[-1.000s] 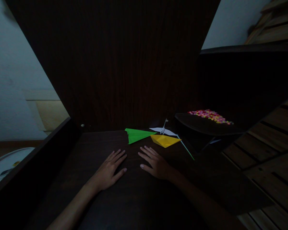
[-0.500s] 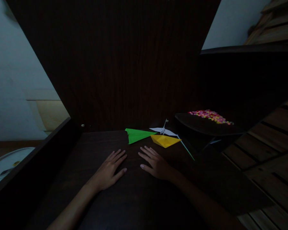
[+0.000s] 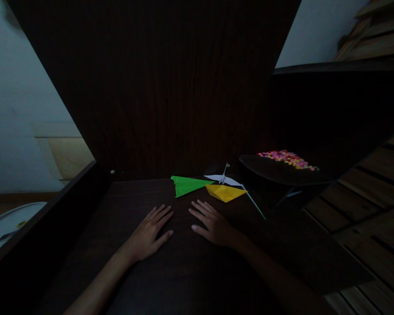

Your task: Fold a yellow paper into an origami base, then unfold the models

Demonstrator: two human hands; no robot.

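My left hand (image 3: 151, 233) lies flat on the dark wooden surface (image 3: 180, 267), fingers stretched out and holding nothing. To its right, my right hand (image 3: 211, 223) rests palm down with its fingers apart, also holding nothing. Just beyond my hands is a green paper plane (image 3: 188, 186), its nose pointing right. A yellow paper boat (image 3: 226, 193) lies in front of my right fingertips, without contact. Behind the boat sits a white paper crane (image 3: 222, 179). A thin pale-green stick (image 3: 256, 207) slants away to the right of the boat.
A tall dark panel (image 3: 170, 87) rises behind the paper pieces. On the right, a rounded shelf (image 3: 259, 166) bears a heap of small pink, red and yellow pieces (image 3: 287, 159). A raised side board (image 3: 52, 210) borders the left; beyond it stands a white round tray (image 3: 0, 223).
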